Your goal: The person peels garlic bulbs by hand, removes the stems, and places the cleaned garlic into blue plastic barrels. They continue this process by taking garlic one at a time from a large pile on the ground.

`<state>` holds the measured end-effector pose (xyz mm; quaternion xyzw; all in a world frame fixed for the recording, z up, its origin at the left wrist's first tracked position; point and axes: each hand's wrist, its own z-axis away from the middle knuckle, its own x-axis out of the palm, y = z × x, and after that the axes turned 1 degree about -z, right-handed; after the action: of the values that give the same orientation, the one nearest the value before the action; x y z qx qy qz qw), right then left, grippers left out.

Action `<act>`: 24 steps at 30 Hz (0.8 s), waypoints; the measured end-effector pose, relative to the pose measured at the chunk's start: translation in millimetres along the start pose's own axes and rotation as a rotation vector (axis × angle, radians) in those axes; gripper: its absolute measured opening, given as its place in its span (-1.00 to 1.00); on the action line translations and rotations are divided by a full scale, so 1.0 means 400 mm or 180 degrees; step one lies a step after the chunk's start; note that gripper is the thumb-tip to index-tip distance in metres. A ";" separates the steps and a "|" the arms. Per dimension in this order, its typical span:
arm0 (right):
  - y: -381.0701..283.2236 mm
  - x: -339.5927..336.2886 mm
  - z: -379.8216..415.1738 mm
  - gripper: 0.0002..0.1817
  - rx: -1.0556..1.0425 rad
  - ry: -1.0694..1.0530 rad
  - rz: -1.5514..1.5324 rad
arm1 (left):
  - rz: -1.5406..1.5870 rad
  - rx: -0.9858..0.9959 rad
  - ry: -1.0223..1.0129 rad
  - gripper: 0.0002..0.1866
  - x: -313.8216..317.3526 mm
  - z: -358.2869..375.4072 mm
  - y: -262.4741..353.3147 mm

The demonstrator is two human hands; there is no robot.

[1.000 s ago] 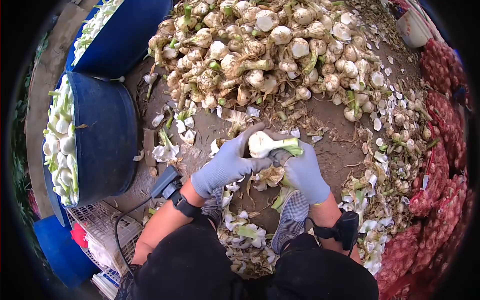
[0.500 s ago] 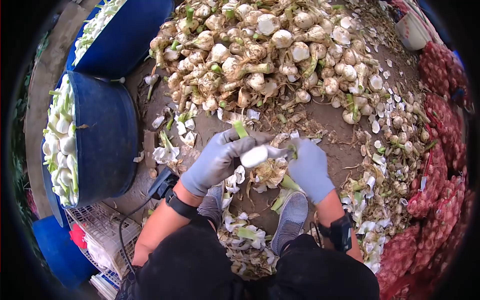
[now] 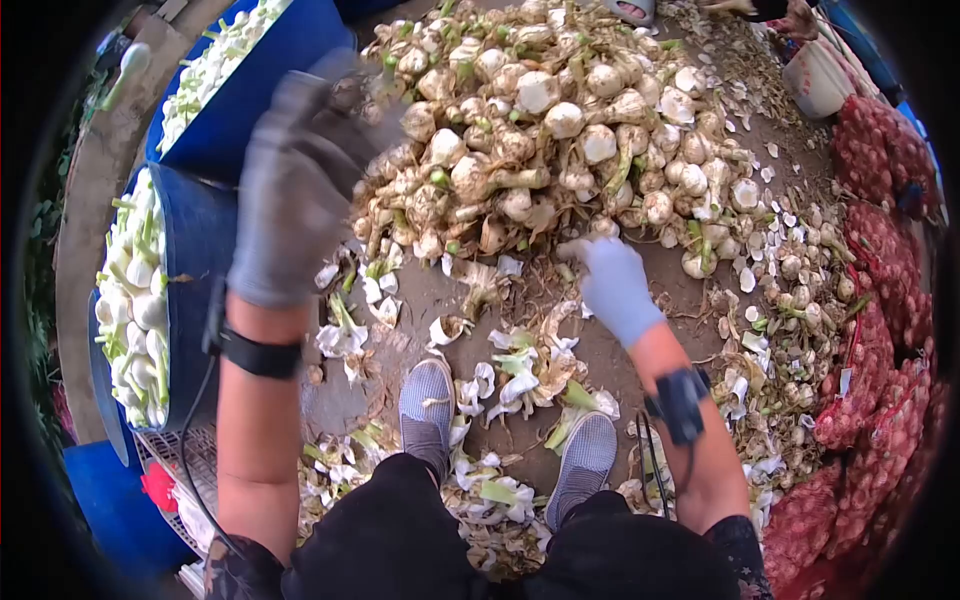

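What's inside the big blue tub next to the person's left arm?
The blue tub is packed with peeled white garlic bulbs with green stem ends, filling it to the rim. Only the top layer shows; anything deeper, and the tub's bottom, is covered by the bulbs.

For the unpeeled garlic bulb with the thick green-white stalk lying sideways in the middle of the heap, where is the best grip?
Probably the garlic bulb's stalk: it juts right, exposed on top of the garlic heap. Come from the near side, where the gloved right hand hovers.
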<state>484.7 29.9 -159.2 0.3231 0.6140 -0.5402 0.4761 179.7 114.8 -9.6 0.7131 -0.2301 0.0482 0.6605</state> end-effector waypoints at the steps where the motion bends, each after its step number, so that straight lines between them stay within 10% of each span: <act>1: 0.035 0.041 -0.028 -0.76 0.0024 0.0038 0.0018 | -0.0219 -0.0663 -0.0063 -0.43 0.065 0.015 -0.042; 7: 0.122 0.067 -0.057 -0.78 0.0657 -0.0040 0.1634 | -0.1069 -0.2177 -0.0564 -0.45 0.093 0.186 -0.338; 9: 0.076 0.034 0.002 -0.85 0.1787 0.0036 -0.0820 | -0.1704 -0.1562 -0.0399 -0.38 0.111 0.238 -0.389; 11: -0.017 0.029 0.084 -0.82 0.1547 0.0242 -0.4117 | -0.2807 -0.0288 -0.0742 -0.31 0.162 0.258 -0.371; 14: -0.100 -0.016 0.164 -0.70 0.2272 -0.0310 -0.4641 | -0.1389 -0.1419 -0.0799 -0.34 0.187 0.298 -0.394; 24: -0.162 -0.066 0.184 -0.60 0.2092 -0.0714 -0.4181 | -0.0605 -0.2015 -0.0802 -0.38 0.182 0.311 -0.348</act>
<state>451.8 -52.0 -108.9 -0.0419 0.4351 -0.8994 -0.0064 270.0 -21.3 -125.8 0.4916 -0.2459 -0.1756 0.8167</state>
